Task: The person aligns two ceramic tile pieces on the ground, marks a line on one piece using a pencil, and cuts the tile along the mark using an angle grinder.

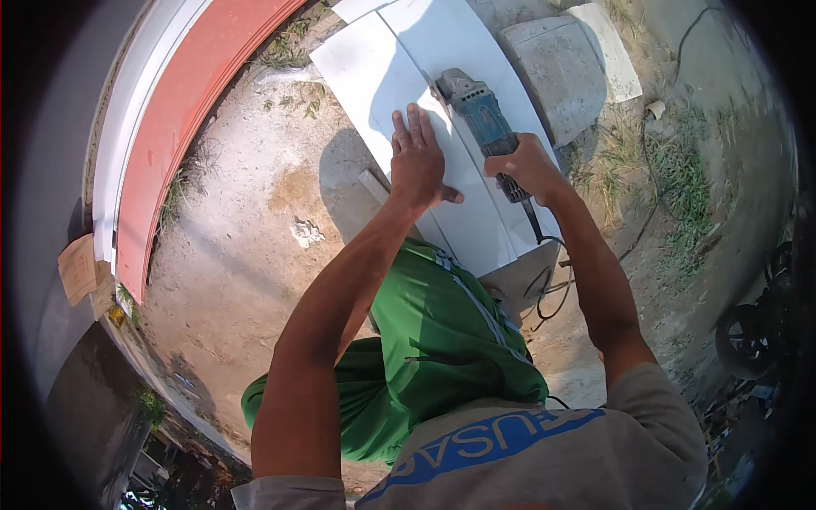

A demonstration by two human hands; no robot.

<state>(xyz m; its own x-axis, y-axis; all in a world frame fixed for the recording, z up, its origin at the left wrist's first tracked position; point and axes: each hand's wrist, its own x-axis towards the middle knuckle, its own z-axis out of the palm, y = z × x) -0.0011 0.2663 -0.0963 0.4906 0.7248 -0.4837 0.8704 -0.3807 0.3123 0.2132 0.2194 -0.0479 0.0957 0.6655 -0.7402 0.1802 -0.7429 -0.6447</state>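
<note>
My right hand (529,170) is wrapped round the black rear handle of a teal angle grinder (483,119). The grinder's grey head points away from me and rests on or just over a white panel (399,51), beside a dark line running lengthwise down it. Whether the disc touches the panel is hidden. My left hand (416,161) lies flat on the panel to the left of that line, fingers stretched forward and thumb out to the right. My green-trousered leg (442,314) is at the panel's near end.
A black cord (548,272) trails from the grinder past a coiled loop on the right. Beyond the panel's right edge lies a grey slab (561,76). Long red and white sheets (183,110) curve along the left. Grass tufts (680,170) grow at right, near a dark wheel (744,340).
</note>
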